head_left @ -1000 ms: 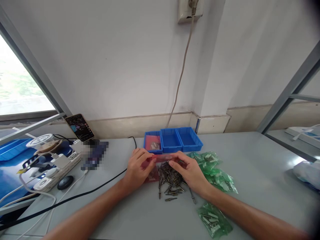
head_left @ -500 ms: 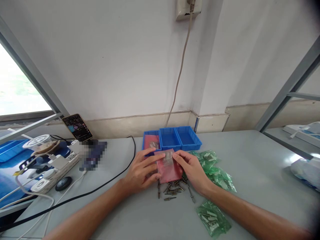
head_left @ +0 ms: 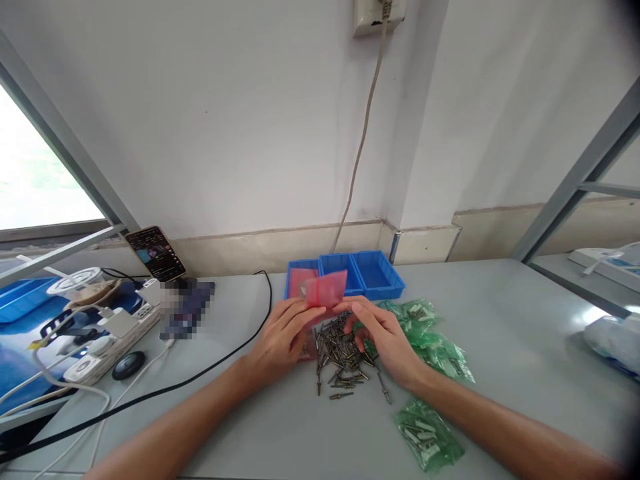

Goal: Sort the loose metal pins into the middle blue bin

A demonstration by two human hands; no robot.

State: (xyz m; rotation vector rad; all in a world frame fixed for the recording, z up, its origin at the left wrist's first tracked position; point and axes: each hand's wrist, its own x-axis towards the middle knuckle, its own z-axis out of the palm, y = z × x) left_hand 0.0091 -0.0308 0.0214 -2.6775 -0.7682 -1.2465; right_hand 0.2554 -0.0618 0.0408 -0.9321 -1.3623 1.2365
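Note:
A small pink plastic bag (head_left: 327,288) is held up between my two hands, its upper part tilted toward the blue trays. My left hand (head_left: 285,333) pinches the bag's lower left side with thumb and fingers. At the lower right edge, my right hand (head_left: 387,340) has its index finger along the bag and its thumb close against it. Beneath the hands lies a loose heap of thin metal pins with collars, like rivets (head_left: 340,353). Another pink bag (head_left: 307,348) shows partly under my left hand.
Three joined blue trays (head_left: 377,275) stand behind my hands, pink bags in the left one. Green plastic bags of metal parts (head_left: 429,437) lie to the right. On the left are a phone on a stand (head_left: 156,253), a black cable (head_left: 200,373) and a power strip (head_left: 107,350).
The pink bag, earlier lying flat over the heap, has been lifted and tilted away toward the trays. More of the metal pins now show. My right fingers have shifted to the bag's lower edge.

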